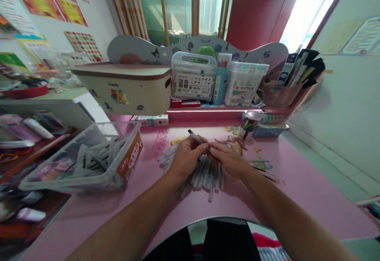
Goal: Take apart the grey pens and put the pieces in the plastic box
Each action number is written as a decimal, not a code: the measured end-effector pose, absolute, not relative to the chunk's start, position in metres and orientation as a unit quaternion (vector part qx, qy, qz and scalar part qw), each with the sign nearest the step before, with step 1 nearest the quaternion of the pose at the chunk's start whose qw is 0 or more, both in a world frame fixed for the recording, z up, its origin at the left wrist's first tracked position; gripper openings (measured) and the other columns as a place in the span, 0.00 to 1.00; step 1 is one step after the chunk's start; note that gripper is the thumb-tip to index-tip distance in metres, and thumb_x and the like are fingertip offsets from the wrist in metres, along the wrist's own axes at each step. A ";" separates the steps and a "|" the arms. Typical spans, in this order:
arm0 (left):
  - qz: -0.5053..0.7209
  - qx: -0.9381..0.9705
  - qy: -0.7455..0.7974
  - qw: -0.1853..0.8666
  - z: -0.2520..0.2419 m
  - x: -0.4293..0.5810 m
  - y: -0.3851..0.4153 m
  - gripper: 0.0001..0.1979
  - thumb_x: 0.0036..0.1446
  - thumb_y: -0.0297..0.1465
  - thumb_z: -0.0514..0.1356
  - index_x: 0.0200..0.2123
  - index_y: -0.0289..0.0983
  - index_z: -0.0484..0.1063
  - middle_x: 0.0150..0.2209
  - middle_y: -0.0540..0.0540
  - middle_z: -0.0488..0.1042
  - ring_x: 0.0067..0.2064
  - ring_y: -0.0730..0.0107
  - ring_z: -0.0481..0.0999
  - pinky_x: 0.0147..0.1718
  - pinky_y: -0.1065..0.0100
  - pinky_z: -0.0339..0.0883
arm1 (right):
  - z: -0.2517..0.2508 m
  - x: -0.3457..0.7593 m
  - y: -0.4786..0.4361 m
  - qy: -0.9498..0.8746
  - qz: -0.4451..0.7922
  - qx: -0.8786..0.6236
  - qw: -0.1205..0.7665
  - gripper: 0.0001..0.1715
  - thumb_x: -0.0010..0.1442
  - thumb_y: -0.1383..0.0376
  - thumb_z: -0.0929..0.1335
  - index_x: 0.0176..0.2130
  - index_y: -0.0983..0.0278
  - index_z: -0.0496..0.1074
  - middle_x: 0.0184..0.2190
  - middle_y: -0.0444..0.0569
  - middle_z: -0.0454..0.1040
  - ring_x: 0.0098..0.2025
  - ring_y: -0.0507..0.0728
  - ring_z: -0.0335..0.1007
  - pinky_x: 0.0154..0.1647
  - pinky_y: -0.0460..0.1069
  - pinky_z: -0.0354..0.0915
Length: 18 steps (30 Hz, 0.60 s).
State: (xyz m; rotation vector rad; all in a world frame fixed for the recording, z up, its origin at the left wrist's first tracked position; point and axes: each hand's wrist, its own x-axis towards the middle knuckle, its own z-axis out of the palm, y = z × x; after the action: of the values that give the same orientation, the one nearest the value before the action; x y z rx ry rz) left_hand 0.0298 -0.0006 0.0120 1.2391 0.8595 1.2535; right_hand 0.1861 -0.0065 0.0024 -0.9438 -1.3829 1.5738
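Observation:
My left hand (187, 155) is closed around a slim pen (194, 136), whose dark end sticks out past the thumb and index finger. My right hand (228, 156) meets it at the pen's near end, fingers pinched together there; the fingertips hide that end. Beneath both hands lies a pile of clear-barrelled pens (208, 178), spread over the pink desk (166, 209). Thin dark sticks like pen refills (265, 173) lie right of my right hand. On the left, a clear plastic box (130, 162) holds several similar pale pens or tubes.
Behind the desk, a shelf carries a cream lidded bin (133, 91), a clear marker case (194, 77), another marker box (245, 85) and a pen holder (280, 93). A lidded jar (250, 124) stands at the back right. A cluttered shelf (35, 162) is at left.

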 end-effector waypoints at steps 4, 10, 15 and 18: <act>0.534 0.488 0.358 0.590 0.019 0.029 -0.003 0.10 0.49 0.31 0.66 0.35 0.35 0.74 0.26 0.50 0.74 0.24 0.77 0.69 0.24 0.74 0.60 | 0.004 0.182 -0.012 -0.486 0.696 -0.344 0.402 0.19 0.55 0.51 0.71 0.36 0.63 0.68 0.20 0.36 0.52 0.20 0.46 0.41 0.19 0.44 0.37; 0.524 0.492 0.350 0.600 0.022 0.028 -0.004 0.10 0.51 0.34 0.65 0.34 0.34 0.75 0.20 0.51 0.70 0.22 0.77 0.66 0.24 0.74 0.59 | 0.006 0.181 -0.014 -0.477 0.731 -0.312 0.377 0.19 0.57 0.50 0.70 0.36 0.63 0.66 0.20 0.35 0.49 0.19 0.45 0.37 0.17 0.43 0.35; 0.520 0.498 0.354 0.597 0.022 0.027 -0.003 0.07 0.52 0.32 0.64 0.33 0.34 0.74 0.20 0.52 0.69 0.22 0.78 0.65 0.25 0.74 0.59 | 0.000 0.179 -0.013 -0.482 0.726 -0.316 0.376 0.20 0.58 0.49 0.69 0.36 0.62 0.65 0.18 0.34 0.49 0.16 0.45 0.36 0.14 0.42 0.35; 0.520 0.497 0.345 0.603 0.023 0.026 -0.003 0.07 0.52 0.32 0.64 0.34 0.34 0.74 0.20 0.52 0.70 0.23 0.78 0.66 0.26 0.74 0.60 | -0.004 0.177 -0.014 -0.475 0.727 -0.324 0.376 0.20 0.58 0.48 0.69 0.37 0.61 0.65 0.17 0.33 0.51 0.15 0.45 0.36 0.13 0.43 0.36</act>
State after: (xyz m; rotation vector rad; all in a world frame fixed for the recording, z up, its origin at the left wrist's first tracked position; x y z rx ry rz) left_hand 0.0258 -0.0025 0.0234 1.1518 0.7979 1.2031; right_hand 0.1768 -0.0136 -0.0040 -0.8286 -1.2152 1.8601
